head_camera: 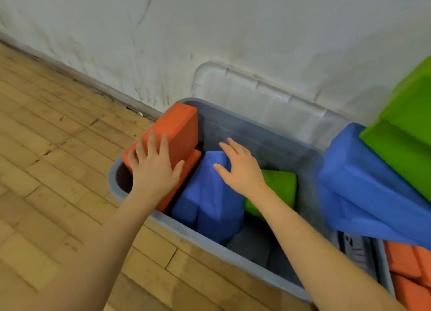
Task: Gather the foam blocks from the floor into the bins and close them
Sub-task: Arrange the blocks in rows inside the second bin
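Two hands are held over an open grey bin (pixel 130 195) set against the wall. The left hand (pixel 155 168) is laid flat, fingers spread and straight, on an orange foam block (pixel 177 131) that is propped on the bin's left corner, its long axis tilted up and away from the fingertips toward the wall. Just below it a second orange block (pixel 184 177) is wedged. The right hand (pixel 240 168) is spread open over a blue block (pixel 210 201) inside the bin, nothing gripped; whether it touches cannot be told. A green block (pixel 282 184) lies beyond the right wrist. The left hand is judged nearer the propped block, which probably needs pressing down before the clear lid (pixel 256 96) behind can be shut.
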